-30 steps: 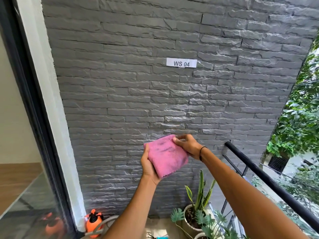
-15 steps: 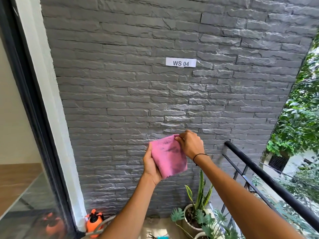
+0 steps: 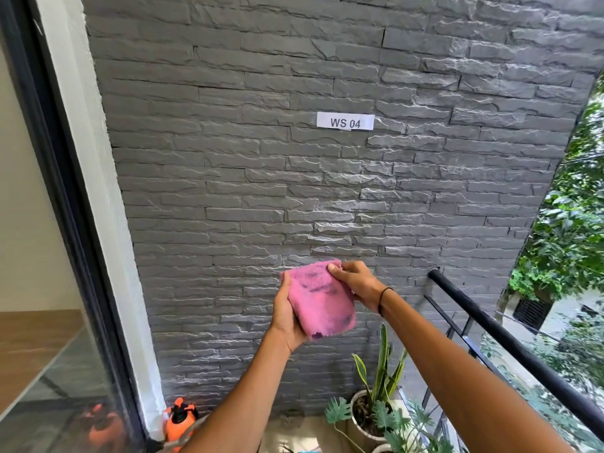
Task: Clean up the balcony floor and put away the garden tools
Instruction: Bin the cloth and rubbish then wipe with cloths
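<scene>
Grey stone wall (image 3: 327, 191): kept only as backdrop; the work is held well in front of it.
Black railing (image 3: 523, 351): best kept clear of, so the cloth is not dropped over it.
Pink cloth (image 3: 322, 299): folded, dark-smudged, held up at chest height between both hands; the dirty face is better folded inward.
Left hand (image 3: 287, 313): curled under the cloth's left edge.
Right hand (image 3: 354, 281): top corner is pinched.
</scene>
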